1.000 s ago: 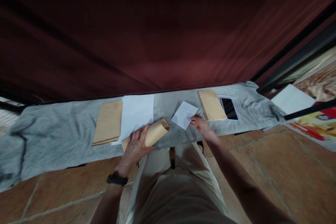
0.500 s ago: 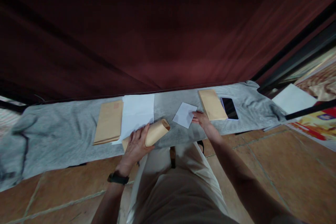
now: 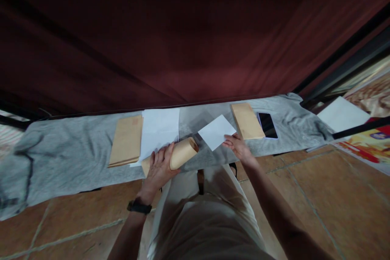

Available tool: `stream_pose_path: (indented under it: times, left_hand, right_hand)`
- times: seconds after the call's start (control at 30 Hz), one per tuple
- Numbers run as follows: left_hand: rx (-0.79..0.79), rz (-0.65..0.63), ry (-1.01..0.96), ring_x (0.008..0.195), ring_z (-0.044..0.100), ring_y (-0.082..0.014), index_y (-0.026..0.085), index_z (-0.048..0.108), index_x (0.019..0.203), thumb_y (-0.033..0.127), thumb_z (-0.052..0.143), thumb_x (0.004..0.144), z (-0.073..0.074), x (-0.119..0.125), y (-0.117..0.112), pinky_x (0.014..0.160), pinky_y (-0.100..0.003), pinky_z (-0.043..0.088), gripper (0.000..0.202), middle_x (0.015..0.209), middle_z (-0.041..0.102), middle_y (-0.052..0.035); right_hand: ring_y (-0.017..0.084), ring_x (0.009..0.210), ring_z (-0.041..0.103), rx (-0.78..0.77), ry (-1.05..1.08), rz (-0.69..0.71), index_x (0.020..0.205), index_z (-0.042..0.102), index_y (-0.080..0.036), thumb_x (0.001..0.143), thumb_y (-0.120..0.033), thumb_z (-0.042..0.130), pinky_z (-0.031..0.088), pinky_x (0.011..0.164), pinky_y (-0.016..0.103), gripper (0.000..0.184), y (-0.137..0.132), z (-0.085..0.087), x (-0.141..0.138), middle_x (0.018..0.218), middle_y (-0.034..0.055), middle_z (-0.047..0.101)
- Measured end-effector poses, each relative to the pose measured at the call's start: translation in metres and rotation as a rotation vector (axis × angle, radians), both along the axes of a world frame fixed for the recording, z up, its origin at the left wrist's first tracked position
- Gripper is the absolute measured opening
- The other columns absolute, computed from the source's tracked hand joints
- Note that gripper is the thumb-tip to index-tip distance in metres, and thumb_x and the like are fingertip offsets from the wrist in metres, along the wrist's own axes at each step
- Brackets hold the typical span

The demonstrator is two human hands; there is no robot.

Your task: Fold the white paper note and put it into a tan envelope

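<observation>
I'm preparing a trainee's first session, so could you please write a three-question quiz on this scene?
1. Multiple choice: What does the right hand hold?
a) a wristwatch
b) a white paper
c) a curtain
2. True or false: The left hand touches the curled brown paper.
3. Fill in: Just right of the right-hand envelope stack lies a dark-screened ____.

Key: 1. b; 2. true; 3. phone
</observation>
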State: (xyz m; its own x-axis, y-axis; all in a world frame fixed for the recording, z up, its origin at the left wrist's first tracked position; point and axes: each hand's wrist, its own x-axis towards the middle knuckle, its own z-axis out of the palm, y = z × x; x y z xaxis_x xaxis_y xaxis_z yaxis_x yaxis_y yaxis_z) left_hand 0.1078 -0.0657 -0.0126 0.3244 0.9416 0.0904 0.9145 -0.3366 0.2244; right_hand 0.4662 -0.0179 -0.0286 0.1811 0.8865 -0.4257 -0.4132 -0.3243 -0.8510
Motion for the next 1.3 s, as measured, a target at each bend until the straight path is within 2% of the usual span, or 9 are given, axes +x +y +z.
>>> stream_pose_path:
  times: [0.2, 0.4, 0.5, 0.8, 1.0, 1.13, 1.3]
  left_hand:
    - [0.028, -0.002, -0.003, 0.14, 0.041, -0.0399, 0.022, 0.008, 0.162, 0.037, 0.078, 0.076, 0.001, 0.005, 0.0, 0.119, -0.064, 0.021, 0.112, 0.148, 0.044, -0.0198]
    - [0.032, 0.019, -0.006, 0.14, 0.04, -0.0402, 0.022, 0.01, 0.162, 0.037, 0.079, 0.075, -0.001, 0.008, 0.0, 0.119, -0.065, 0.018, 0.112, 0.148, 0.044, -0.0199]
    - [0.045, 0.022, -0.003, 0.139, 0.041, -0.0405, 0.022, 0.008, 0.162, 0.037, 0.079, 0.074, -0.002, 0.009, 0.0, 0.118, -0.066, 0.019, 0.114, 0.148, 0.045, -0.0203]
    - [0.033, 0.019, -0.012, 0.139, 0.041, -0.0411, 0.022, 0.008, 0.162, 0.038, 0.079, 0.074, -0.004, 0.008, 0.001, 0.117, -0.067, 0.019, 0.114, 0.148, 0.044, -0.0206]
    - [-0.001, -0.063, -0.015, 0.143, 0.037, -0.0407, 0.022, 0.011, 0.162, 0.034, 0.077, 0.073, -0.004, 0.006, 0.001, 0.12, -0.065, 0.014, 0.111, 0.152, 0.041, -0.0203]
    - [-0.046, -0.089, -0.024, 0.145, 0.035, -0.04, 0.021, 0.012, 0.161, 0.032, 0.075, 0.072, -0.005, 0.004, 0.001, 0.121, -0.064, 0.015, 0.11, 0.154, 0.039, -0.0203]
    - [-0.068, -0.075, -0.028, 0.145, 0.035, -0.0402, 0.022, 0.014, 0.161, 0.032, 0.074, 0.071, -0.006, 0.008, 0.0, 0.121, -0.065, 0.017, 0.109, 0.155, 0.038, -0.0206]
  right_hand:
    - [0.015, 0.063, 0.067, 0.148, 0.047, -0.13, 0.079, 0.062, -0.022, 0.061, -0.043, 0.091, 0.064, 0.071, 0.033, 0.04, -0.022, 0.006, -0.036, 0.07, -0.0027, 0.067]
    - [0.013, 0.064, 0.064, 0.187, 0.056, -0.136, 0.088, 0.064, -0.022, 0.064, -0.043, 0.088, 0.064, 0.073, 0.033, 0.039, -0.032, 0.008, -0.061, 0.073, -0.0042, 0.065]
    - [0.014, 0.066, 0.064, 0.179, 0.002, -0.109, 0.091, 0.064, -0.024, 0.065, -0.044, 0.086, 0.064, 0.071, 0.033, 0.04, -0.035, 0.006, -0.062, 0.079, -0.0037, 0.068]
    - [0.017, 0.068, 0.067, 0.12, -0.074, -0.013, 0.085, 0.07, -0.022, 0.059, -0.048, 0.086, 0.062, 0.067, 0.033, 0.04, -0.033, 0.003, -0.051, 0.079, 0.0001, 0.072]
    - [0.018, 0.067, 0.067, 0.108, -0.079, 0.066, 0.081, 0.073, -0.021, 0.058, -0.043, 0.088, 0.062, 0.064, 0.033, 0.035, -0.027, 0.011, -0.04, 0.074, 0.0001, 0.073]
    - [0.017, 0.065, 0.066, 0.106, -0.077, 0.017, 0.079, 0.073, -0.021, 0.056, -0.044, 0.088, 0.061, 0.063, 0.032, 0.035, -0.026, 0.01, -0.043, 0.071, -0.0005, 0.072]
    - [0.017, 0.067, 0.066, 0.121, -0.066, -0.123, 0.08, 0.073, -0.021, 0.058, -0.048, 0.086, 0.061, 0.066, 0.032, 0.038, -0.033, -0.002, -0.061, 0.075, -0.0002, 0.072]
